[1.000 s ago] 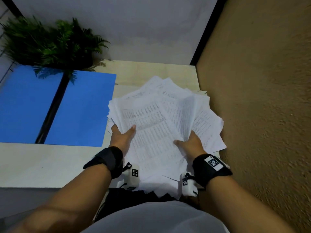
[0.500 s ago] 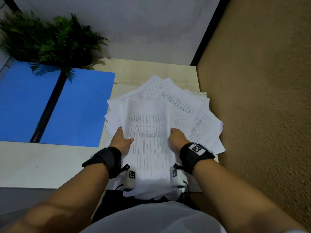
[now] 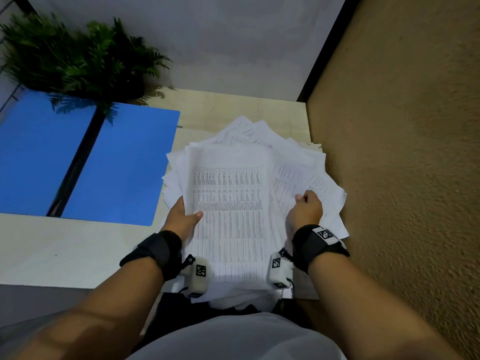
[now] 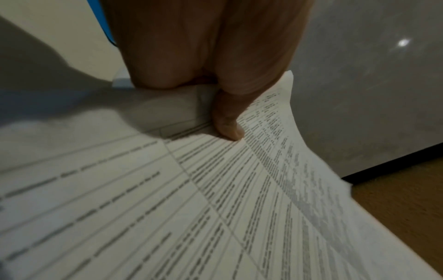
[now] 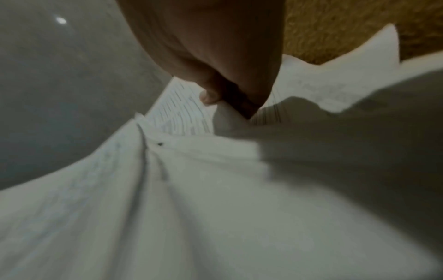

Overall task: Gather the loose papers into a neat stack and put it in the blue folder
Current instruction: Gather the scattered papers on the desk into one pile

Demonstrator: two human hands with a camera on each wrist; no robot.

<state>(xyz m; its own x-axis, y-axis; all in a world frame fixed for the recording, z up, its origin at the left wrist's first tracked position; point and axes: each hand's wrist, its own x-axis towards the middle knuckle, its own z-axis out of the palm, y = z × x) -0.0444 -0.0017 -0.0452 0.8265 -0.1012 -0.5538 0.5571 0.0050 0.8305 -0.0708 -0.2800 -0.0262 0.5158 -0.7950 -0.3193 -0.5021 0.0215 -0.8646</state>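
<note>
1. Papers, a fanned pile of white printed sheets with tables of small text (image 3: 228, 203), are lying on the right part of the pale wooden tabletop (image 3: 65, 250), their near edges hanging past the table's front edge toward me.
2. I am holding the pile's left side with the left hand (image 3: 181, 216); its thumb (image 4: 227, 127) is pressing down on the top sheet while the fingers are tucked beneath, so it is pinching the sheets.
3. I am gripping the right side with the right hand (image 3: 305, 211); its fingers are curling round a bunch of the sheets, a fingertip (image 5: 209, 97) showing over a paper edge in the blurred wrist view.
4. Sheets are sticking out unevenly at the far and right edges, so the pile is not squared.
5. An open blue plastic folder with a black spine (image 3: 124, 167) is lying flat on the tabletop just left of the papers, holding none of them.
6. A green fern-like plant (image 3: 78, 55) is standing at the far left, its fronds overhanging the folder.
7. A rough brown wall (image 3: 402, 178) is running along the right, just beside the pile.
</note>
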